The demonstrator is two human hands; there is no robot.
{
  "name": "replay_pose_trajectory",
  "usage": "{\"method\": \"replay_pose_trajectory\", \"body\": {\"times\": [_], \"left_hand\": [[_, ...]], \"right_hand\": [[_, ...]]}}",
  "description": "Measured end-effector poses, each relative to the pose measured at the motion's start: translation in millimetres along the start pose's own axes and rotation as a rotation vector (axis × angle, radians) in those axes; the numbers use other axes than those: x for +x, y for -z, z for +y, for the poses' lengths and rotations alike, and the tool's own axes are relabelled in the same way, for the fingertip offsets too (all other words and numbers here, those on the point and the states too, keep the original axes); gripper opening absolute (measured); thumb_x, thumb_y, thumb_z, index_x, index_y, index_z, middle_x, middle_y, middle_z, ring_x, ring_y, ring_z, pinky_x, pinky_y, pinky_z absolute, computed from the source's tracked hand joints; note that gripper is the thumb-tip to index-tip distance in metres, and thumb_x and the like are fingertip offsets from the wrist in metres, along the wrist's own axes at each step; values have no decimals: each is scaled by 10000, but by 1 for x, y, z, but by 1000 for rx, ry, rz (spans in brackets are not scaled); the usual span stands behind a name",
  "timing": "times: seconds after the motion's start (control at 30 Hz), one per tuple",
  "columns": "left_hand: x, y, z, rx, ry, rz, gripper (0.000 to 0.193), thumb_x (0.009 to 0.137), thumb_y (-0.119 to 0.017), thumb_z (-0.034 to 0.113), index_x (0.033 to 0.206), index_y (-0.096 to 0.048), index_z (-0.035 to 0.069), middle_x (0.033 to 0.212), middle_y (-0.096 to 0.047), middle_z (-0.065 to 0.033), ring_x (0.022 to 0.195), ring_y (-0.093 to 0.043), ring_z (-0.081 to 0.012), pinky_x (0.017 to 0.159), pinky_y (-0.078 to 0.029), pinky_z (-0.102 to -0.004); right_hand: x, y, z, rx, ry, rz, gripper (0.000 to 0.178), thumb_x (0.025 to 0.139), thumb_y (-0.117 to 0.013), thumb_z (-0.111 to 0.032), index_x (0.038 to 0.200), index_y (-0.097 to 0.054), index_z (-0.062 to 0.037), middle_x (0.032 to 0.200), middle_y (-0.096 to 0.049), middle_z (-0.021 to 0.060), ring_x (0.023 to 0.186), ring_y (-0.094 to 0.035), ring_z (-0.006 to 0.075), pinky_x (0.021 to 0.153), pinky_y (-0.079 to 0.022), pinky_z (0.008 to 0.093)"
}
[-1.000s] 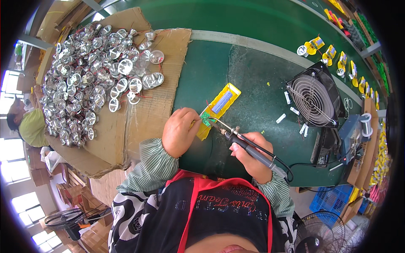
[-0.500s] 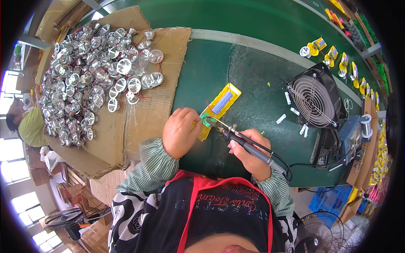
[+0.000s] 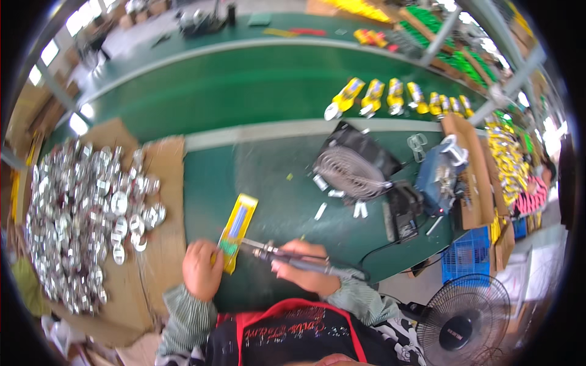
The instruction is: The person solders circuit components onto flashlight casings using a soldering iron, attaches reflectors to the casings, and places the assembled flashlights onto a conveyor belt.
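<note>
The yellow casing (image 3: 244,229) lies on the green tabletop (image 3: 274,204) between the two hands, in front of the person. Its long axis runs mostly near to far, the far end leaning a little to the right. A blue cell (image 3: 239,221) lies along its far part and a small green board (image 3: 228,247) sits in the nearer part.

The left hand (image 3: 202,268) is the nearer one: its fingers are drawn together at the casing's left edge, right beside the board. The picture is blurred here, so I cannot tell whether they grip the casing, the board or something thin between them. The right hand (image 3: 305,268) stands apart from the casing, to its right, with fingers and thumb wrapped around a soldering iron (image 3: 287,255). The iron points left and slightly far, crosswise to the casing's long axis, and bridges the gap between that hand and the work. Its tip is level with the board at the casing's right side, so board and tip are near each other; contact between them cannot be made out. Fingers and tip thus come at the board from opposite sides.
</note>
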State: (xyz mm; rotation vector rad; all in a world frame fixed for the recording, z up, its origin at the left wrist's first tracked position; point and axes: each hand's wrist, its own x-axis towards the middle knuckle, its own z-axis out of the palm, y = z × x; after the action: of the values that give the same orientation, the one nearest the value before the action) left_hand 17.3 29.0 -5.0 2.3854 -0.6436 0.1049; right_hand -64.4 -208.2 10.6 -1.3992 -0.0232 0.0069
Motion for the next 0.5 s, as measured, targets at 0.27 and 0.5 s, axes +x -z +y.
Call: {"method": "replay_pose_trajectory", "body": {"times": [0.27, 0.5], "left_hand": [[-3, 1, 3, -16, -11, 0, 103, 737, -669, -9, 810, -598, 10, 851, -608, -129, 788, -562, -335, 722, -458, -429], [-18, 23, 4, -121, -30, 26, 205, 753, -650, -54, 951, -616, -12, 941, -596, -145, 879, -614, -262, 737, -495, -359]], "right_hand": [[-12, 6, 1, -79, 10, 64, 161, 858, -688, -117, 975, -644, -16, 828, -680, 44, 747, -641, 85, 661, -510, 248], [-18, 10, 0, -105, -5, 7, 183, 876, -655, -44, 1029, -594, 35, 905, -689, 108, 786, -672, 133, 689, -559, 270]]}}
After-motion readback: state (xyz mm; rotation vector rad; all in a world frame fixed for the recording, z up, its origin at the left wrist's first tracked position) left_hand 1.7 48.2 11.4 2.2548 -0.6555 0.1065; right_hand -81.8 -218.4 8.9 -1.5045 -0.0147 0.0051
